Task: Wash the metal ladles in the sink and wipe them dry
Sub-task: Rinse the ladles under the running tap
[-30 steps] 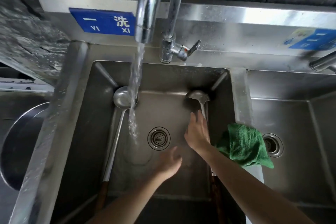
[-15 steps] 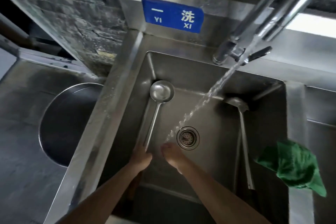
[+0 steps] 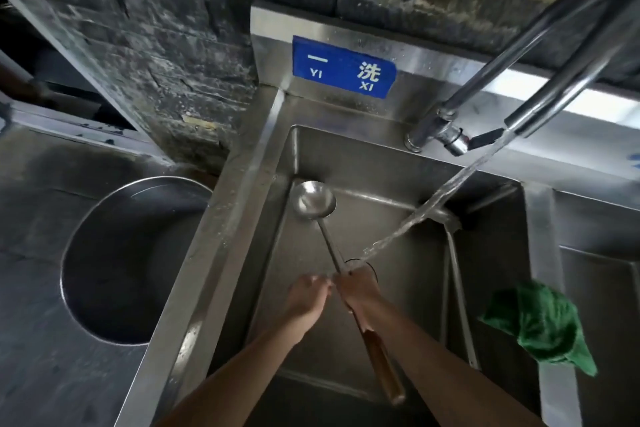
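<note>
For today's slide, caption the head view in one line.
Right hand grips a ladle under running water; left hand beside it.

the person's two forearms were bare to the frame's lower edge, no sleeve in view; the left hand (image 3: 306, 298) and right hand (image 3: 358, 291) were bare, fingers slim
</note>
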Tool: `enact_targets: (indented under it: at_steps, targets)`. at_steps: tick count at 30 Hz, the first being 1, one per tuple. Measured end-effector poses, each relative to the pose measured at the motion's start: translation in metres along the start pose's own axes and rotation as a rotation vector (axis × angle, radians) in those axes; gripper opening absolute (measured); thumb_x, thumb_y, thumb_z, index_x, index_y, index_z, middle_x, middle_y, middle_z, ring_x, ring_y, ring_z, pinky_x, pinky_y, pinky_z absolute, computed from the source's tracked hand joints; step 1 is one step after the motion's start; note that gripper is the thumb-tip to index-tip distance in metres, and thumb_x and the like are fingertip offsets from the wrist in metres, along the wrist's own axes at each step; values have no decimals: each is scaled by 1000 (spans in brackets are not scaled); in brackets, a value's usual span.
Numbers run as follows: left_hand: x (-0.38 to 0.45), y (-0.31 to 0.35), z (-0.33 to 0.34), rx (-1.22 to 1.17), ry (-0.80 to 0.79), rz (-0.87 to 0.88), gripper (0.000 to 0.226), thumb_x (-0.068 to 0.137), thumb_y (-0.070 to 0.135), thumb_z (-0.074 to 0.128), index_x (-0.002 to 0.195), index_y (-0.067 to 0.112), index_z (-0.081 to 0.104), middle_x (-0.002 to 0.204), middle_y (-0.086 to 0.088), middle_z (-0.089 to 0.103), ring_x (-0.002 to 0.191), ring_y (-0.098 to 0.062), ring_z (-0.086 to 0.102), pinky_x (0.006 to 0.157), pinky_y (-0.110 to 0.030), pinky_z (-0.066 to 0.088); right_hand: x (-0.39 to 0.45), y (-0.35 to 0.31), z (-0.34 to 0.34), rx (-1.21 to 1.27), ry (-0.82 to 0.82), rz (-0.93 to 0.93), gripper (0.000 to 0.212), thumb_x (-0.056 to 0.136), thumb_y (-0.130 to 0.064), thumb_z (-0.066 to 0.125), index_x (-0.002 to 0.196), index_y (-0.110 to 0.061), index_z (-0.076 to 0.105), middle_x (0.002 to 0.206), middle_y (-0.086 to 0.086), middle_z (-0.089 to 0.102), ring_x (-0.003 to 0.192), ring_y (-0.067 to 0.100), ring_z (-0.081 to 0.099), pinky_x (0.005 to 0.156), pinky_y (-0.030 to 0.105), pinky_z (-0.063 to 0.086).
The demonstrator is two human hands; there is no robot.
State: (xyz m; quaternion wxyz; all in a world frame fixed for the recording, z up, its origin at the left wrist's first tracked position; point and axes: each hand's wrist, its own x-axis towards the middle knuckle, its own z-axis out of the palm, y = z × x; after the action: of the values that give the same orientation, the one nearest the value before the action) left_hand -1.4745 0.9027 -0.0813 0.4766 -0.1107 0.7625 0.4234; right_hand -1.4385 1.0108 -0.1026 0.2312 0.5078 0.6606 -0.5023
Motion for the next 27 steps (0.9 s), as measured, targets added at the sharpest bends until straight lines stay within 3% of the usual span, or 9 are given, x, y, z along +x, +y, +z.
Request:
enact_targets:
  at_steps: [3, 7, 11, 15, 18, 20, 22, 24, 27]
  targets:
    - [3, 11, -3, -19, 31, -4, 23, 94, 37, 45, 92, 20, 60, 108, -16, 66, 102, -32, 63, 97, -48, 53, -13, 12, -3, -22, 63, -76, 21, 89, -29, 59, 89, -9, 63, 66, 0, 57, 47, 11, 48, 42, 24, 37]
    - [-5, 44, -2, -162, -69, -30, 21, 99, 24, 47, 84, 14, 58, 81, -5, 56, 78, -19, 55, 79, -37, 51, -41, 14, -9, 8, 65, -196, 24, 92, -31, 60, 86, -10, 69, 56, -1, 56, 41, 11, 49, 41, 25, 39]
    - [-4, 65, -4, -457, -168, -66, 27, 99, 21, 52, 81, 8, 69, 74, -5, 69, 60, -14, 67, 68, -33, 53, -57, 12, -16, -18, 44, -333, 36, 93, -39, 63, 80, -6, 66, 54, -1, 53, 42, 10, 48, 44, 29, 38]
    - [-11, 74, -11, -519, -174, 26, 22, 105, 15, 45, 108, 0, 62, 94, -10, 67, 79, -20, 68, 66, -31, 56, -64, -2, -26, -56, 68, -451, 34, 94, -40, 62, 77, -12, 67, 60, 9, 64, 51, 22, 60, 48, 24, 41]
    - [-19, 76, -15, -557, -184, 94, 23, 106, 17, 46, 120, 3, 56, 109, -9, 70, 99, -24, 69, 88, -44, 57, -68, -11, -31, -86, 85, -481, 40, 91, -46, 63, 76, -10, 68, 63, 14, 67, 54, 27, 64, 49, 37, 45]
    - [-25, 82, -19, -595, -181, 132, 22, 106, 17, 47, 122, 4, 54, 118, -9, 71, 109, -27, 68, 93, -46, 56, -68, -17, -33, -98, 91, -495, 42, 90, -48, 64, 75, -8, 65, 55, 8, 61, 49, 25, 60, 47, 36, 42]
    - [-27, 87, -22, -598, -168, 155, 24, 106, 19, 48, 124, 6, 55, 121, -8, 71, 111, -25, 67, 86, -40, 57, -69, -24, -37, -120, 96, -501, 38, 91, -46, 65, 76, -11, 65, 52, -1, 56, 45, 16, 54, 45, 29, 39]
    - [-30, 91, -22, -569, -170, 162, 27, 105, 24, 50, 125, 9, 60, 118, -5, 71, 100, -22, 67, 76, -36, 57, -71, -32, -41, -169, 138, -499, 35, 91, -49, 63, 77, -17, 64, 55, -4, 59, 47, 10, 56, 40, 20, 37]
    - [-37, 94, -16, -508, -198, 170, 21, 104, 23, 51, 117, 15, 65, 117, 0, 72, 99, -19, 66, 87, -41, 53, -77, -48, -43, -184, 203, -492, 33, 93, -51, 55, 80, -22, 61, 63, -5, 65, 51, 9, 61, 40, 22, 42]
